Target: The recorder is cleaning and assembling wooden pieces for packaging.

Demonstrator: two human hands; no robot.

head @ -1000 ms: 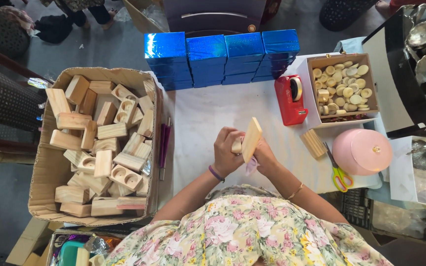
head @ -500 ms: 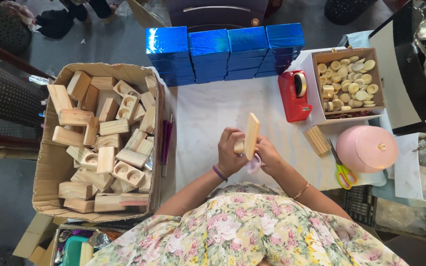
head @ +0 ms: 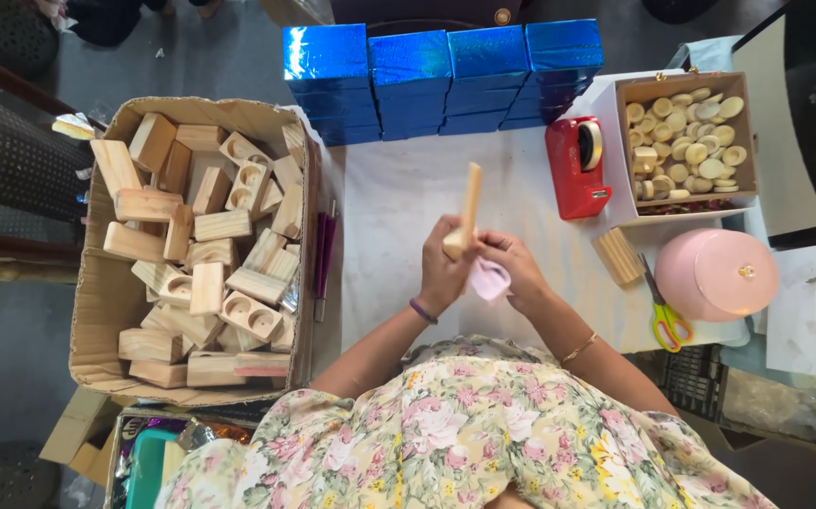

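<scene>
Head view: the left hand (head: 444,269) is clenched around the lower end of a flat wooden block (head: 468,209), holding it over the white table (head: 398,203). The right hand (head: 511,269) grips a pink cloth (head: 490,279), pressed close against the base of the block.

Change since one second ago: the block has turned from a tilted, broad-face-visible pose to nearly upright, with its narrow edge toward the camera. The cloth, formerly tucked mostly under the hands, now shows more fully beside the block. Judgement: a different face of the block is now presented to the cloth.

Surroundings: a cardboard box (head: 97,311) of similar wooden blocks sits to the left; stacked blue boxes (head: 441,75) stand at the far edge; a red tape dispenser (head: 577,170), a box of wooden discs (head: 686,141), a pink round container (head: 714,273) and scissors (head: 667,320) lie to the right.
</scene>
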